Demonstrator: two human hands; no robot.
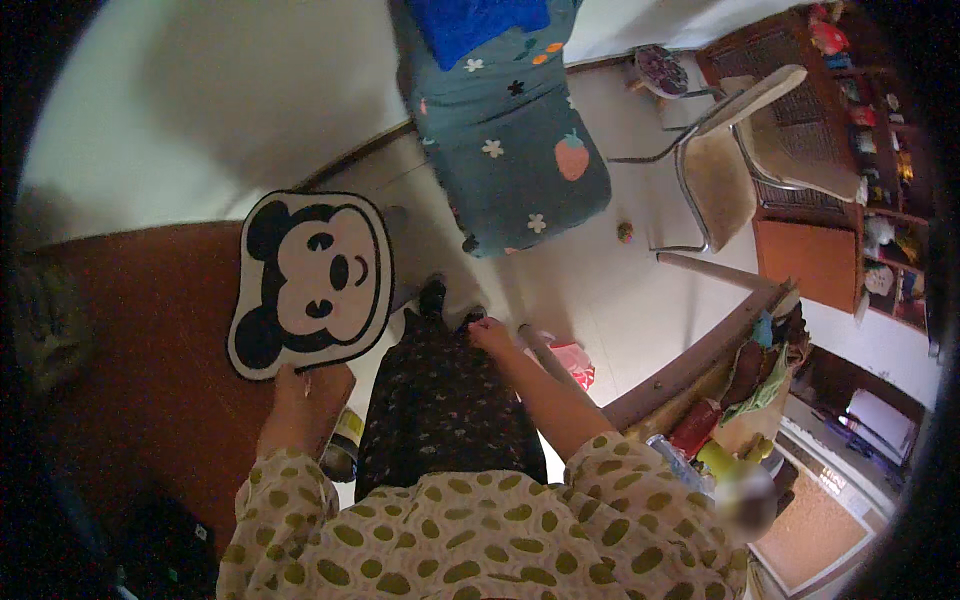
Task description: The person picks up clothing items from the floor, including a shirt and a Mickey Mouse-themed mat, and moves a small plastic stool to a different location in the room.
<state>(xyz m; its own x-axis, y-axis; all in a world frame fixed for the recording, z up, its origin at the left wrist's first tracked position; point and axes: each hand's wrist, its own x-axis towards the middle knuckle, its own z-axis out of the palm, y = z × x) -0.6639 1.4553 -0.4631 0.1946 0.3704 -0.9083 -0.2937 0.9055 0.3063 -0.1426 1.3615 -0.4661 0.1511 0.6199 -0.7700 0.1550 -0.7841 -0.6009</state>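
Note:
My left hand (294,390) grips one edge of a flat mat with a cartoon mouse face (315,247), black and cream with a dark border. The mat is raised at the left, over a reddish-brown wooden surface (165,315). In front of my dark patterned skirt (450,405), my right hand (489,335) hangs low with its fingers curled. A dark shape lies at its fingertips, and I cannot tell whether the hand holds it or it is my foot behind.
Ahead lies a bed or padded bench with a green floral cover (517,187) and a blue cloth (480,30). Metal-framed chairs (716,187) stand right, near wooden shelves (862,135). A cluttered wooden table (652,397) is close on my right. A pink-red cloth (574,364) lies on the floor.

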